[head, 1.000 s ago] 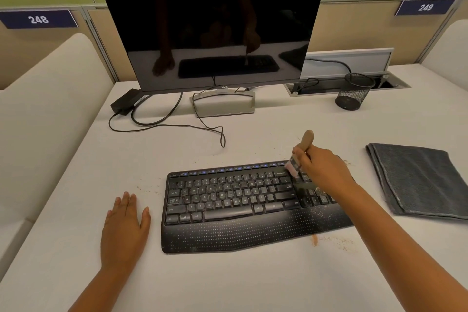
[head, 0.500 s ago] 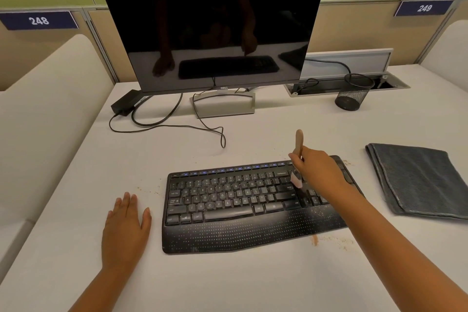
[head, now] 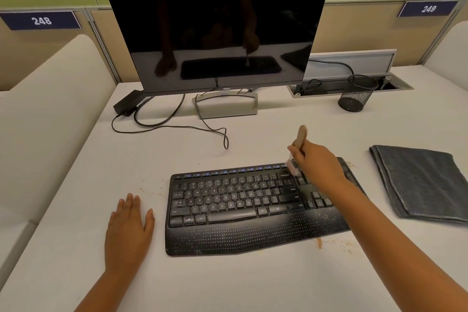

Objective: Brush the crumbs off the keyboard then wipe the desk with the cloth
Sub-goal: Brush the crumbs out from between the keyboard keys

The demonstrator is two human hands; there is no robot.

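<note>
Here the keyboard [head: 253,208] lies between both hands, brush [head: 296,152] above.

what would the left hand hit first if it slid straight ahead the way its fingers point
The left hand lies flat on the desk, pointing away; the first thing ahead looks like the black cable, though depth is uncertain.

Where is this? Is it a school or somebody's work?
Probably a shared office. The desk has a monitor and keyboard, and the divider panels behind carry number signs 248 and 249, like numbered work seats.
</note>
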